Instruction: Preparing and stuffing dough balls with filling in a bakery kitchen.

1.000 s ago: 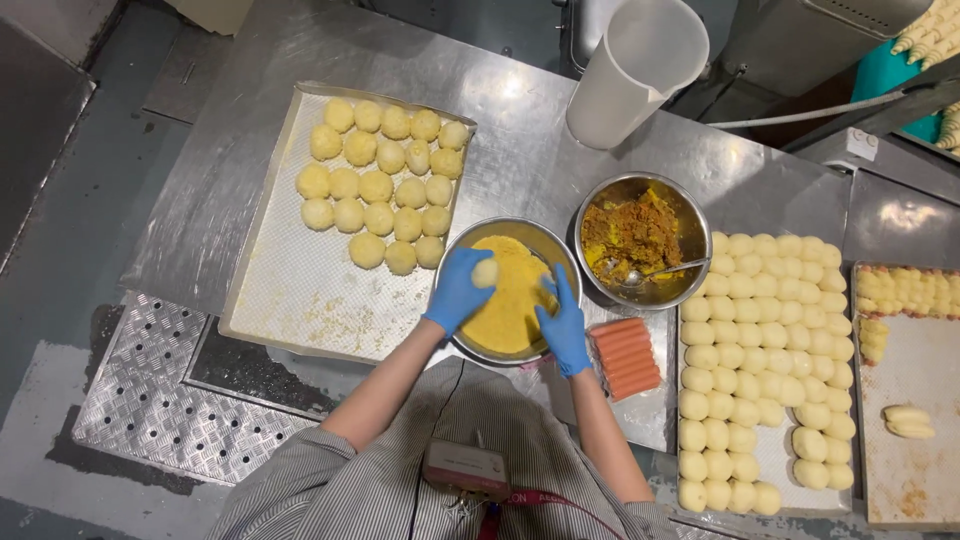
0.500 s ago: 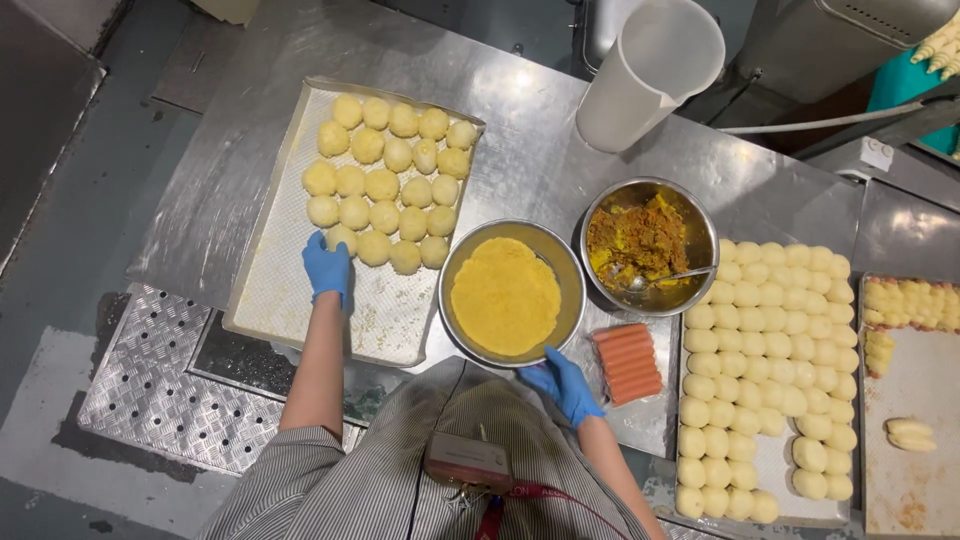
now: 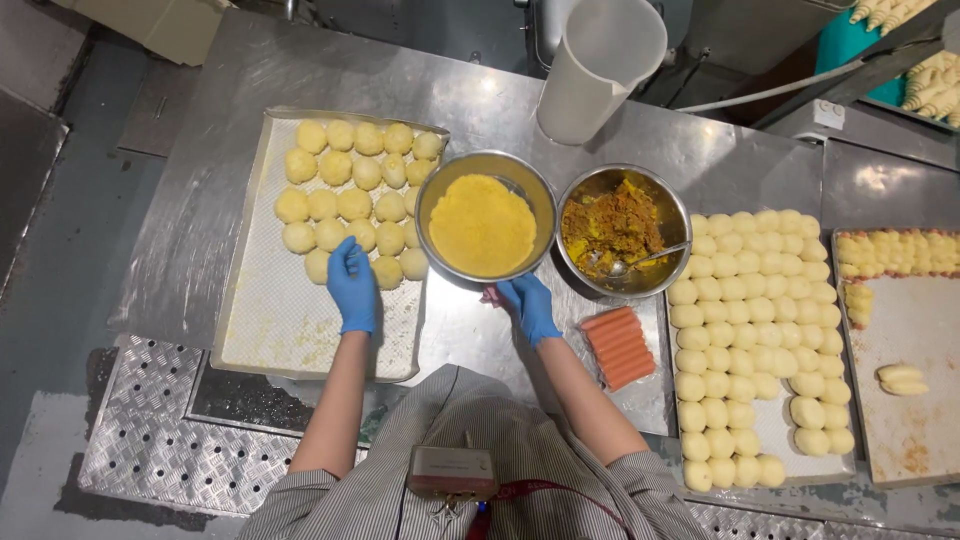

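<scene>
Resting my left hand w/ fingers curled on a crumbed ball on the tray, left of the crumb bowl. Right hand, fingers loosely bent, gripping nothing, sits below that bowl; filling bowl to its right.

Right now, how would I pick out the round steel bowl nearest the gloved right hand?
Start at the tall white plastic jug at the far edge of the steel table. Just below it two round steel bowls sit side by side; take the left one, with the blue-gloved right hand at its near rim. It holds smooth, flat yellow crumbs, while its neighbour holds lumpy brown filling and a spoon.
</scene>
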